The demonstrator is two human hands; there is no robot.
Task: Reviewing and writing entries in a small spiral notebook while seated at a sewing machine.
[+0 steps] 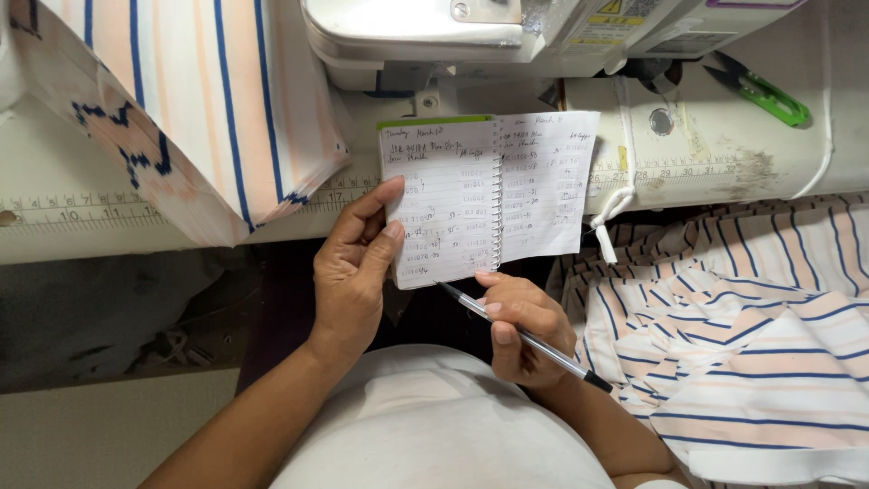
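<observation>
My left hand (355,263) grips the left edge of a small spiral notebook (489,190), which lies open with handwritten lines on both pages. The thumb presses on the left page. My right hand (523,328) holds a slim pen (525,337), its tip touching the bottom edge of the left page near the spiral. Both hands sit just in front of a white sewing table edge.
A white sewing machine (471,36) stands behind the notebook on a table (724,145) with a printed ruler. Striped peach, white and blue fabric (199,100) hangs at the upper left; more striped cloth (751,344) piles at the right. Green thread snips (765,91) lie at the top right.
</observation>
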